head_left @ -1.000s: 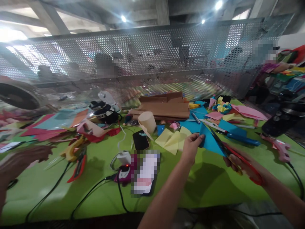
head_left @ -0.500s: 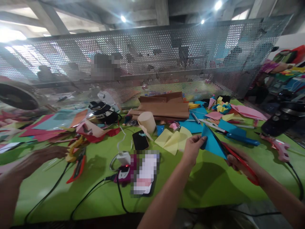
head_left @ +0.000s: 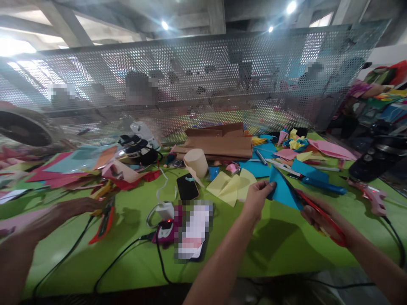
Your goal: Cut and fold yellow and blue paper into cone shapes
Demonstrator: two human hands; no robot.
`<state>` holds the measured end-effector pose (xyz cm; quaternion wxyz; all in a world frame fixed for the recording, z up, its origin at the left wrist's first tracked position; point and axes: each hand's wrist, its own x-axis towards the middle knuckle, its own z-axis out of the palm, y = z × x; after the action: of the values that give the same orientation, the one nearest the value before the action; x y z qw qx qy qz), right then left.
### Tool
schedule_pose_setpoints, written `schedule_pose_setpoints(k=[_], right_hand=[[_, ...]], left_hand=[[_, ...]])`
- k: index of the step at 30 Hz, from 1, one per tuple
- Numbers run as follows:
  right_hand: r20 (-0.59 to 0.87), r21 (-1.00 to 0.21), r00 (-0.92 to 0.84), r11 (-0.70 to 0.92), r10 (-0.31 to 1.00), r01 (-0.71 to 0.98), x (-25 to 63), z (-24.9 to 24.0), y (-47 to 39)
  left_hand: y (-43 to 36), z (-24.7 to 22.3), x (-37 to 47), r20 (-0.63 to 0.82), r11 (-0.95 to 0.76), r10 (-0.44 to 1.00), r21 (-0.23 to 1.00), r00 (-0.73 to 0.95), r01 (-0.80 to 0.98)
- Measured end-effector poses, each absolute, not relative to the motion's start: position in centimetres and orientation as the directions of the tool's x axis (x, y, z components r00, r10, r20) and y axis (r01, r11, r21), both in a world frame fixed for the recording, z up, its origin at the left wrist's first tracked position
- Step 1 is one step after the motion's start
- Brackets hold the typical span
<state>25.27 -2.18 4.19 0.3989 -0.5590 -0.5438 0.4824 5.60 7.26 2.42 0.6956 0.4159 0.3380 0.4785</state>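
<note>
Near the front right of the green table, my left hand [head_left: 257,197] pinches a folded piece of blue paper [head_left: 284,190] at its left edge, thumb on top. My right hand [head_left: 321,218] grips a pair of scissors [head_left: 327,216] with red handles. Their dark blades lie along the upper right edge of the blue paper; how far apart they stand I cannot tell. Yellow paper pieces [head_left: 224,186] rest on the table just left of my left hand. Behind the blades lie a blue pen-like tool [head_left: 324,185] and more blue paper [head_left: 310,169].
A co-worker's hand [head_left: 79,205] at the left touches a yellow glue gun [head_left: 103,190] beside orange-handled scissors [head_left: 103,222]. A phone [head_left: 193,233], a purple power strip [head_left: 165,233] and cords lie centrally. A pink glue gun [head_left: 373,197] sits right. Brown paper [head_left: 216,144] lies behind.
The fingers of my right hand have shifted slightly on the scissors; my left hand stays in place. At the left, the co-worker's hand has moved a little to the right over the yellow glue gun.
</note>
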Motion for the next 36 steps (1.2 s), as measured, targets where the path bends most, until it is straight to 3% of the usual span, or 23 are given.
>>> schedule_pose_setpoints(k=[21, 26, 36], right_hand=[[-0.165, -0.933, -0.006, -0.154, 0.986, 0.324, 26.2, 3.7, -2.6], [-0.105, -0.938, 0.073, -0.123, 0.992, 0.324, 25.4, 4.4, -2.8], [-0.088, -0.912, -0.013, -0.075, 0.996, 0.403, 26.5, 3.6, -2.3]], left_hand=[[7.4, 2.0, 5.7, -0.096, 0.262, 0.923, 0.867, 0.373, -0.424], [7.2, 2.1, 5.8, -0.099, 0.268, 0.914, 0.877, 0.394, -0.4], [7.1, 2.1, 5.7, -0.087, 0.254, 0.914, 0.884, 0.397, -0.392]])
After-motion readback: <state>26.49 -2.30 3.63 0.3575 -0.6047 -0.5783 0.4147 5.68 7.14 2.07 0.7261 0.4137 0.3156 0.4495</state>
